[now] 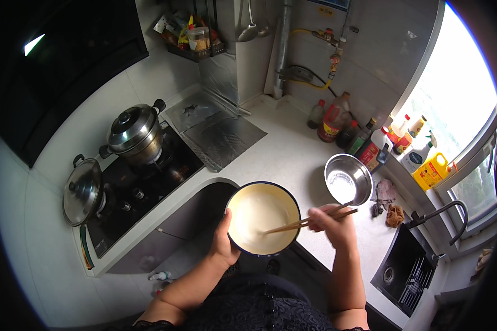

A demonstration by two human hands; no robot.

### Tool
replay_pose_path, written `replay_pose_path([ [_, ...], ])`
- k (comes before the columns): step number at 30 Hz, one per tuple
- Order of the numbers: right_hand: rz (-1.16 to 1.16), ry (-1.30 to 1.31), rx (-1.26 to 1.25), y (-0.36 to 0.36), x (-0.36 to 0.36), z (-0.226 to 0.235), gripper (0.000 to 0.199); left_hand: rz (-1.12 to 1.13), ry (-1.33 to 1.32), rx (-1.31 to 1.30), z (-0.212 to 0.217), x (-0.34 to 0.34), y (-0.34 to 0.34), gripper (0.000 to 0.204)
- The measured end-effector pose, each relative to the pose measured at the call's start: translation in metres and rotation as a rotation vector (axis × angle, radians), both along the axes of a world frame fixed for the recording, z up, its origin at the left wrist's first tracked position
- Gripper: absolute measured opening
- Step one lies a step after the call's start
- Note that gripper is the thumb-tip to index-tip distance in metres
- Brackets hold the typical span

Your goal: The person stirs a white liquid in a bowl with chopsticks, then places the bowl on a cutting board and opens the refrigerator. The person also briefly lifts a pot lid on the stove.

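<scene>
A round bowl (264, 193) with a cream inside and a dark rim is held up in front of me, near the counter's edge. Pale, smooth liquid or batter lies in it. My left hand (224, 243) grips the bowl's left side, thumb up at the rim. In my right hand (332, 222) is a pair of wooden chopsticks (292, 226), their tips dipping into the pale mixture. The right fingers are wrapped round the chopsticks and slightly blurred. Just beyond that hand stands a steel bowl (364, 175) on the counter, with something white in its bottom.
A lidded steel pot (132, 132) and a lidded wok (83, 191) sit on the black gas hob (135, 196) at left. Several bottles (335, 118) line the counter's back right. The black sink (392, 259) with its tap (458, 207) lies at right, near a brown scrubber (395, 215).
</scene>
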State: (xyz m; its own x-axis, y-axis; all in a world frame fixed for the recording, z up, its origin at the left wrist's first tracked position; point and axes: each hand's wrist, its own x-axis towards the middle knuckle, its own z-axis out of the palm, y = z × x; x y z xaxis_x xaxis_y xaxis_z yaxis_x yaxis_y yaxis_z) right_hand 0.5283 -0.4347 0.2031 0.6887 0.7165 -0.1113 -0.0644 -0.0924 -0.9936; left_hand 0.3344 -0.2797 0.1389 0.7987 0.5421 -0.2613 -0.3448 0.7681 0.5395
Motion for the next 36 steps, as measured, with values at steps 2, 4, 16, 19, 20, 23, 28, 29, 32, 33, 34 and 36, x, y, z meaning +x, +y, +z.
replay_pose_path([
  [2, -0.191, -0.130, 0.049, 0.000, 0.006, -0.006, 0.018, -0.029, -0.017, -0.003, 0.000, 0.000, 0.001, 0.062],
  [4, -0.297, -0.173, 0.212, 0.010, -0.008, -0.015, 0.016, -0.039, 0.032, -0.016, -0.001, 0.003, -0.008, 0.063],
  [16, -0.028, -0.119, 0.186, 0.000, -0.025, -0.010, 0.015, -0.069, 0.024, 0.049, 0.002, 0.008, -0.013, 0.066],
  [19, -0.046, -0.002, 0.062, -0.010, -0.006, -0.007, 0.019, -0.066, 0.003, 0.077, 0.005, 0.004, -0.008, 0.066],
  [20, -0.101, -0.042, 0.114, -0.008, -0.002, -0.009, 0.019, -0.071, 0.004, 0.077, 0.006, 0.003, -0.008, 0.066],
  [23, -0.215, -0.027, 0.220, 0.001, -0.010, -0.023, 0.016, -0.081, 0.014, 0.054, 0.001, 0.004, -0.010, 0.066],
  [28, -0.263, -0.331, 0.239, -0.007, -0.005, -0.017, 0.007, -0.077, 0.014, 0.069, 0.003, -0.001, -0.008, 0.067],
  [29, -0.217, -0.330, 0.293, -0.006, -0.008, -0.021, 0.006, -0.078, 0.013, 0.066, 0.003, -0.001, -0.009, 0.067],
  [32, -0.004, -0.306, 0.303, -0.001, -0.024, -0.018, 0.006, -0.070, 0.020, 0.060, 0.001, 0.001, -0.010, 0.067],
  [33, -0.007, -0.310, 0.260, 0.000, -0.028, -0.016, 0.006, -0.063, 0.030, 0.060, 0.000, 0.001, -0.010, 0.067],
  [34, -0.079, -0.365, 0.245, -0.002, -0.025, -0.017, 0.006, -0.054, 0.039, 0.059, 0.000, 0.001, -0.010, 0.068],
  [36, -0.255, -0.313, 0.296, -0.007, -0.012, -0.029, 0.008, -0.059, 0.029, 0.056, 0.002, 0.000, -0.008, 0.067],
])
